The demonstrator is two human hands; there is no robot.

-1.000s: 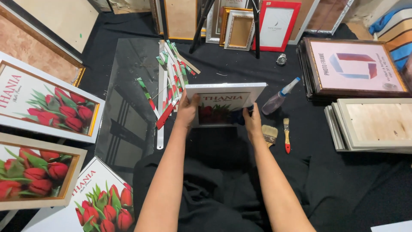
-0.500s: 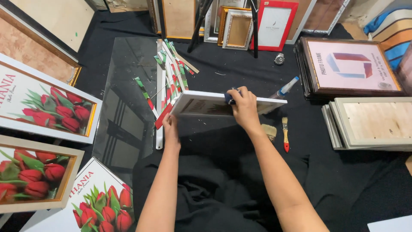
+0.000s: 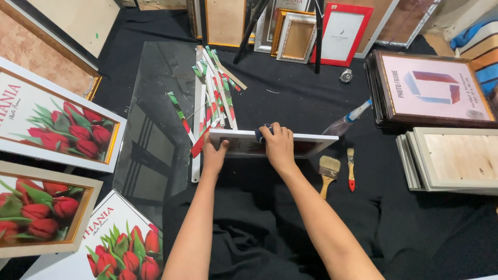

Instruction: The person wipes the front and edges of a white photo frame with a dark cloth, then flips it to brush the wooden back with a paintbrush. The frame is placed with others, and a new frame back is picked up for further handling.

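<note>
since the earlier frame, the white picture frame (image 3: 306, 146) has been tipped flatter; left hand (image 3: 213, 155) grips its corner, right hand (image 3: 278, 147) fingers curl over its top edge.

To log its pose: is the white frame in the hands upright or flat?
Tilted nearly flat: the white frame shows mainly its top edge.
</note>
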